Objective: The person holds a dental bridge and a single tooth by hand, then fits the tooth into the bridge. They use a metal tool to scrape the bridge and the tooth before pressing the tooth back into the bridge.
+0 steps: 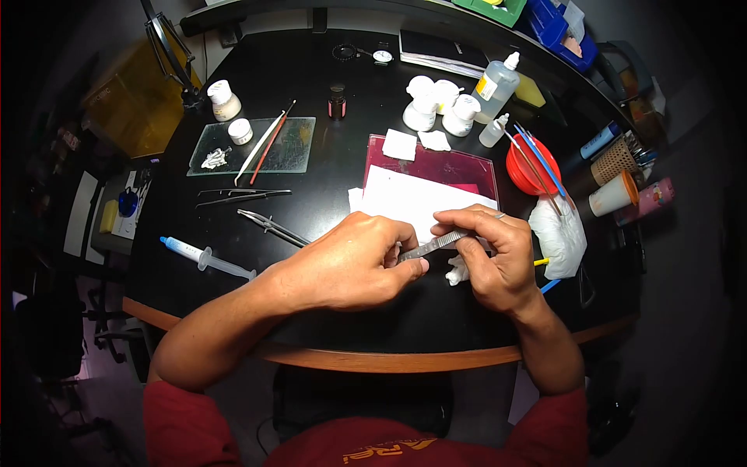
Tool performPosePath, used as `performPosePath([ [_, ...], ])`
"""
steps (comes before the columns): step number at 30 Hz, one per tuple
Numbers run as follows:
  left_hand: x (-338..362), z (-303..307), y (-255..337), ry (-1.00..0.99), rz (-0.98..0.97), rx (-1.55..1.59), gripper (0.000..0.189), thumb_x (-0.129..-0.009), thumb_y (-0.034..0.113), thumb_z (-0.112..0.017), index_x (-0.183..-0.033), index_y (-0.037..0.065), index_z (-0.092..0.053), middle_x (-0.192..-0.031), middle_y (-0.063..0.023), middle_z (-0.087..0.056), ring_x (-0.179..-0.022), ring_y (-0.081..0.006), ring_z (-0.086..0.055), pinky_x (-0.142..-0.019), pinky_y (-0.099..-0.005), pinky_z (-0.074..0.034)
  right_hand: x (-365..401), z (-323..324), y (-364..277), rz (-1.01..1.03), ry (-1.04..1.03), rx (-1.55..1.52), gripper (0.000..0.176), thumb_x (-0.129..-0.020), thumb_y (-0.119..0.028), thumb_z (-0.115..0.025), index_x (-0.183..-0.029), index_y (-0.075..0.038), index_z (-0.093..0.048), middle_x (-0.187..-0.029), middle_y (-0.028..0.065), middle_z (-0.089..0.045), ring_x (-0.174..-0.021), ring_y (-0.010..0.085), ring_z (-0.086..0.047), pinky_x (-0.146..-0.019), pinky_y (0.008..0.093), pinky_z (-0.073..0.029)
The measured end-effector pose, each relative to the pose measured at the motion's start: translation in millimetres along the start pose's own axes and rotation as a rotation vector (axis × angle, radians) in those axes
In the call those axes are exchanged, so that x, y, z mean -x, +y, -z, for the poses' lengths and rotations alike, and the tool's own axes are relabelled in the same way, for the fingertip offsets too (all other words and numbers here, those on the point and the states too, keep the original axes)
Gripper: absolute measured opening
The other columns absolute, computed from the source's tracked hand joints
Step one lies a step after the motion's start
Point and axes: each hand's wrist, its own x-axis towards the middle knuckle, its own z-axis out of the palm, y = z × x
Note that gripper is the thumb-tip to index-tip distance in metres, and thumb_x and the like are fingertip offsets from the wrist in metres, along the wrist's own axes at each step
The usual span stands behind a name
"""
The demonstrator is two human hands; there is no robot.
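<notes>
Black and glossy, the round-edged table (pixel 327 179) carries all the items seen. A magenta translucent plastic sheet (pixel 459 165) lies right of centre, with a white paper sheet (pixel 405 198) overlapping its near edge. A clear rectangular glass slab (pixel 299 148) sits to the left, well apart. A crumpled white cloth (pixel 562 233) rests at the right, just below a red round bowl (pixel 523 167).

The left hand (pixel 354 265) and right hand (pixel 494 257) meet at the near edge, over the paper's front corner. Both are closed narrowly on a flat silver metal tool (pixel 437 244): the right hand's fingers pinch its upper end, and the left thumb and forefinger grip its lower end. The tool lies slanted between them.

A clear plastic syringe with blue tip (pixel 206 258) lies left of the left forearm. Steel tweezers (pixel 272 227) rest near the left hand. A small white lump (pixel 456 272) sits just under the right hand; whether it touches cannot be told.
</notes>
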Motion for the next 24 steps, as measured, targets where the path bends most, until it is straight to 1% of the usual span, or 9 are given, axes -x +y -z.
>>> performPosePath([
  [2,-0.4,-3.6,-5.3,0.028,-0.096,-0.013,0.024,-0.096,0.022,-0.069,-0.093,-0.002,-0.069,-0.066,-0.0096,-0.063,-0.060,-0.0173,-0.060,-0.057,-0.0363,-0.044,-0.7,-1.1,-0.6,0.003,0.022,-0.008,0.036,-0.081,0.013,-0.057,-0.113,0.005,-0.071,-0.093,0.0172,-0.075,-0.083,0.0248,-0.075,-0.074,0.0307,-0.057],
  [5,-1.5,-3.9,-6.2,0.015,-0.080,0.046,0.024,-0.099,0.021,-0.067,-0.091,-0.001,-0.067,-0.066,-0.0077,-0.062,-0.059,-0.0131,-0.057,-0.055,-0.0337,-0.042,0.0,-12.0,-6.0,-0.087,0.120,-0.092,0.038,-0.081,0.013,-0.060,-0.116,0.003,-0.071,-0.092,0.0163,-0.075,-0.081,0.0233,-0.074,-0.069,0.0295,-0.057],
  [11,-3.2,-4.6,-5.8,-0.052,-0.054,0.267,0.027,-0.103,0.024,-0.064,-0.087,0.002,-0.064,-0.067,0.0004,-0.060,-0.057,-0.0057,-0.048,-0.051,-0.0273,-0.037,1.4,-8.8,-1.5,0.178,0.083,0.238,0.040,-0.076,0.012,-0.071,-0.114,-0.001,-0.073,-0.083,0.0125,-0.070,-0.071,0.0218,-0.070,-0.062,0.0299,-0.055],
  [14,-4.0,-9.5,-6.3,-0.125,-0.055,0.409,0.015,-0.100,0.018,-0.063,-0.099,0.003,-0.063,-0.075,0.0010,-0.060,-0.062,-0.0061,-0.048,-0.056,-0.0260,-0.038,0.7,-9.0,-1.2,0.227,0.160,0.233,0.036,-0.074,0.012,-0.073,-0.108,0.000,-0.073,-0.082,0.0114,-0.069,-0.070,0.0220,-0.069,-0.061,0.0310,-0.054],
  [16,-3.6,-8.3,-7.0,-0.119,0.016,0.685,0.017,-0.097,0.013,-0.059,-0.111,0.003,-0.059,-0.083,-0.0008,-0.060,-0.069,-0.0068,-0.049,-0.061,-0.0256,-0.040,0.4,-7.3,-0.7,0.210,0.226,0.209,0.034,-0.074,0.011,-0.074,-0.106,0.001,-0.072,-0.084,0.0124,-0.070,-0.072,0.0227,-0.070,-0.062,0.0322,-0.054],
  [17,-3.0,-6.2,-8.1,-0.117,0.053,0.821,0.022,-0.095,0.010,-0.058,-0.116,0.003,-0.058,-0.087,-0.0017,-0.061,-0.072,-0.0071,-0.050,-0.064,-0.0254,-0.040,-0.7,-5.3,3.9,0.245,0.280,0.224,0.024,-0.078,0.007,-0.076,-0.100,0.001,-0.070,-0.081,0.0112,-0.067,-0.068,0.0194,-0.067,-0.061,0.0297,-0.051],
  [18,-2.6,0.4,-15.7,-0.202,0.027,0.910,0.038,-0.089,0.005,-0.053,-0.127,0.002,-0.052,-0.099,-0.0052,-0.060,-0.082,-0.0082,-0.050,-0.072,-0.0237,-0.042,0.6,-4.5,3.2,0.199,0.327,0.160,0.017,-0.082,0.005,-0.075,-0.096,0.001,-0.066,-0.079,0.0095,-0.065,-0.066,0.0164,-0.063,-0.060,0.0279,-0.048],
  [20,-5.5,-2.9,-17.1,-0.140,0.021,0.903,0.039,-0.089,0.002,-0.051,-0.128,0.001,-0.052,-0.104,-0.0067,-0.060,-0.085,-0.0082,-0.051,-0.074,-0.0227,-0.042,5.1,-6.4,0.4,0.089,0.416,-0.112,0.013,-0.093,-0.001,-0.068,-0.086,-0.001,-0.057,-0.074,0.0047,-0.057,-0.064,0.0085,-0.052,-0.056,0.0240,-0.040],
  [24,-7.2,-2.8,-20.4,-0.117,0.013,0.859,0.051,-0.092,-0.005,-0.048,-0.143,-0.002,-0.045,-0.116,-0.0107,-0.061,-0.094,-0.0110,-0.055,-0.085,-0.0244,-0.047,7.8,-3.7,0.0,0.050,0.410,-0.369,0.015,-0.103,-0.014,-0.055,-0.104,0.001,-0.054,-0.080,0.0077,-0.064,-0.069,0.0077,-0.053,-0.064,0.0222,-0.041],
])
